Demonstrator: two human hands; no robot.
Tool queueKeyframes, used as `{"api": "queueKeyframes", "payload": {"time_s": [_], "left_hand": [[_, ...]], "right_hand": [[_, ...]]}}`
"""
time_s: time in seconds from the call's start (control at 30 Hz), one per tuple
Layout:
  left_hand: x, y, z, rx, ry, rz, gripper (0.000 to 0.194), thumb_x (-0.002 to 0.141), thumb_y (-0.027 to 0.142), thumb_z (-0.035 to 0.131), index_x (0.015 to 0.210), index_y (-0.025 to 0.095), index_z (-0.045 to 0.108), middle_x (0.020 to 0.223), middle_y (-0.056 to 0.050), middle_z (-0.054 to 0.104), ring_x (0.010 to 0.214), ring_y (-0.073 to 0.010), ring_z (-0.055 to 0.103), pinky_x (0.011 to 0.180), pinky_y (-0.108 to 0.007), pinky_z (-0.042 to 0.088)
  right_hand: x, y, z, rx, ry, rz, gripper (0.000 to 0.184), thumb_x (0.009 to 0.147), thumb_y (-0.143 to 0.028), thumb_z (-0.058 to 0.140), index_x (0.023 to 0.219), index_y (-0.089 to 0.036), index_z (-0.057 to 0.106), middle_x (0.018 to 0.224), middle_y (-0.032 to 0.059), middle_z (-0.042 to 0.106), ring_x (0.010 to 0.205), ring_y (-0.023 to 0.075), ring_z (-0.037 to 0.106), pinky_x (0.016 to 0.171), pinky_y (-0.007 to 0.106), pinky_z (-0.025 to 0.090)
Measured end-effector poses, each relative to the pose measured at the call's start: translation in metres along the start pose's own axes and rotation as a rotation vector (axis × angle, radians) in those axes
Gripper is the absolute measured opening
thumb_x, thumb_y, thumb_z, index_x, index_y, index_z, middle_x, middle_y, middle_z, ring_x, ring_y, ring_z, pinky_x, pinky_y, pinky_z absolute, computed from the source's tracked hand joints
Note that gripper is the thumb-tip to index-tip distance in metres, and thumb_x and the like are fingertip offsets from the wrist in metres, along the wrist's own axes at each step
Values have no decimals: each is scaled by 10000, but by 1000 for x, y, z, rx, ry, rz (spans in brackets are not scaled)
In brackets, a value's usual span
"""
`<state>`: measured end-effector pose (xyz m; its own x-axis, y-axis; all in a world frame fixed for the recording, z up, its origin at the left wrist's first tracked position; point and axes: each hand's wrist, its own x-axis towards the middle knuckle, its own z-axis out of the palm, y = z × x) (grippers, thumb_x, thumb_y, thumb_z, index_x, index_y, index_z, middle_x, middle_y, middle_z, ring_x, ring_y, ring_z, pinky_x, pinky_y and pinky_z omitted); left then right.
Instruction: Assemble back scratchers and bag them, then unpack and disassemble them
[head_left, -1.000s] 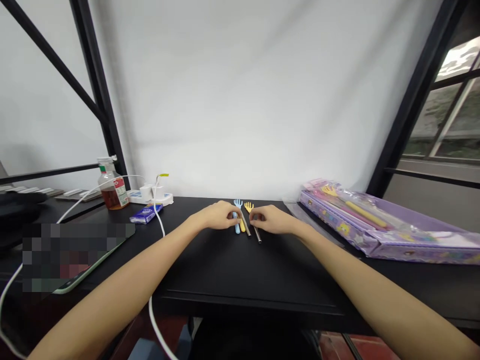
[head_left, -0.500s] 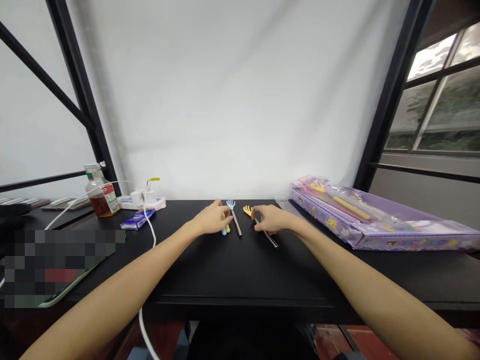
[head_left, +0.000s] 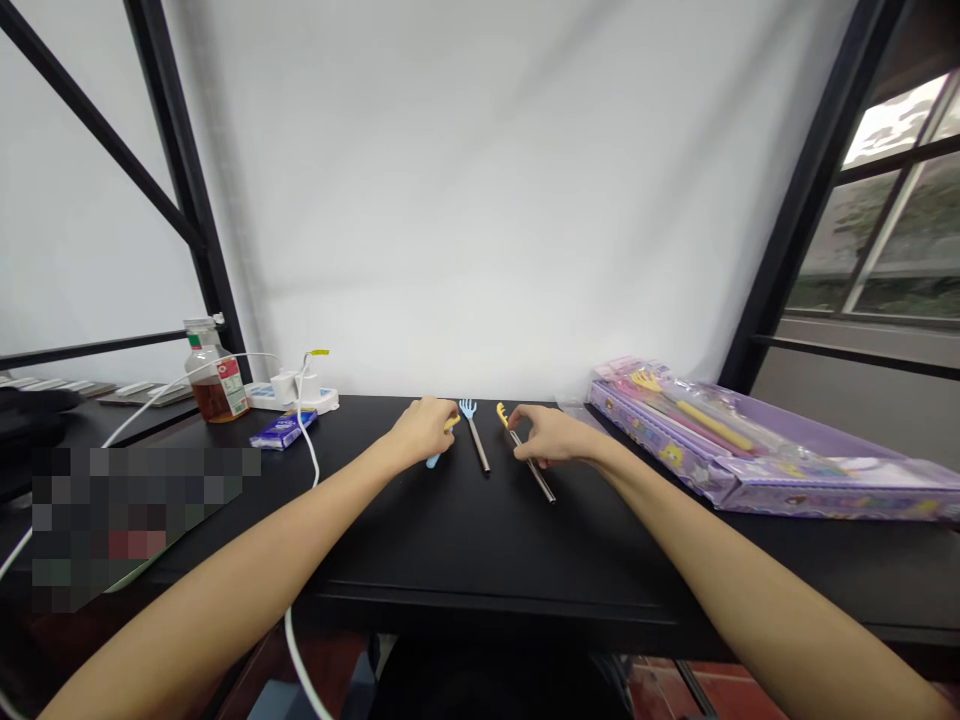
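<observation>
"Both short handles, a yellow handle and a blue handle, are lying farther left of the blue-clawed rod than a second ago, and the near end of the yellow-clawed rod is now pointing farther out to its right."

"What is the left hand doing in the head view?"

"It is curving over both handles, just left of the blue-clawed rod. The yellow one is showing by the fingertips, the blue one is poking out below. The hand is hiding the rest, so I cannot tell whether it is clasping them."

"And the right hand?"

"Just right of the blue-clawed rod, over the yellow-clawed one. Its thumb and forefinger are standing parted, with that rod slanting past them."

"What else is sitting on the worktop?"

"Well right of the blue-clawed rod, a purple box is holding wrapped pieces. Well to the rod's left, a blue packet and a white power strip are lying, and a bottle of brown liquid is standing farther left."
</observation>
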<state>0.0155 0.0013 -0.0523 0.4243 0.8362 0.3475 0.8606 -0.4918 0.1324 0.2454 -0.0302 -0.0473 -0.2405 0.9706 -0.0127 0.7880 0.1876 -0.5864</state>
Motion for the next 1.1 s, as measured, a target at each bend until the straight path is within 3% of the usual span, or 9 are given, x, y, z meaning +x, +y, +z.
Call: {"api": "queueKeyframes", "payload": {"time_s": [0.13,0.27,0.37,0.47,0.57,0.77,0.93,1.1], "left_hand": [[1,1,0,-149,-19,77,316,770,77,516,1021,206,660,832,-43,672,763,-195,629,686,-273,449],[2,0,5,-229,7,120,401,789,42,471,1145,181,592,985,-85,628,884,-201,615,783,-284,467],[2,2,8,-234,46,161,364,896,146,435,1241,204,534,1079,-97,584,947,-207,594,865,-314,460],[-1,7,5,-281,59,230,259,963,305,413,1167,229,553,980,-57,591,861,-193,584,826,-311,457],[-4,12,-1,-348,84,275,272,990,378,368,1084,227,573,832,-15,592,765,-175,558,734,-283,432],[-5,16,-4,-388,119,251,302,982,407,393,1062,219,615,685,26,546,631,-144,494,610,-250,361],[-4,16,-6,-380,154,262,315,992,408,371,1021,219,621,754,16,595,688,-150,523,659,-249,377],[-5,17,-6,-407,159,300,327,996,405,383,1054,208,637,871,-13,657,765,-157,563,711,-249,402]], "right_hand": [[1,-3,-2,311,34,29,561,675,-94,628,1206,-126,451,491,-47,587,430,106,493,409,187,399],[2,-9,-7,646,95,-24,288,674,-117,632,959,-122,594,545,-31,574,446,63,494,408,148,382],[0,-15,-11,853,177,-146,146,684,-160,664,805,-146,585,589,-15,586,497,68,567,460,145,436],[-2,-19,-15,984,364,-209,208,671,-181,713,782,-179,537,650,-6,621,582,109,651,542,178,505],[-2,-18,-16,1002,455,-217,275,659,-196,760,775,-195,511,669,-3,630,637,138,687,600,206,539],[0,-13,-17,1000,419,-243,335,633,-220,829,781,-190,531,676,21,650,679,168,706,622,227,562],[-1,-14,-21,1039,488,-252,271,663,-175,797,762,-187,546,639,2,648,616,131,682,587,200,551],[-3,-10,-22,1026,419,-252,293,633,-184,833,772,-173,576,672,27,677,669,153,702,601,205,555]]}}
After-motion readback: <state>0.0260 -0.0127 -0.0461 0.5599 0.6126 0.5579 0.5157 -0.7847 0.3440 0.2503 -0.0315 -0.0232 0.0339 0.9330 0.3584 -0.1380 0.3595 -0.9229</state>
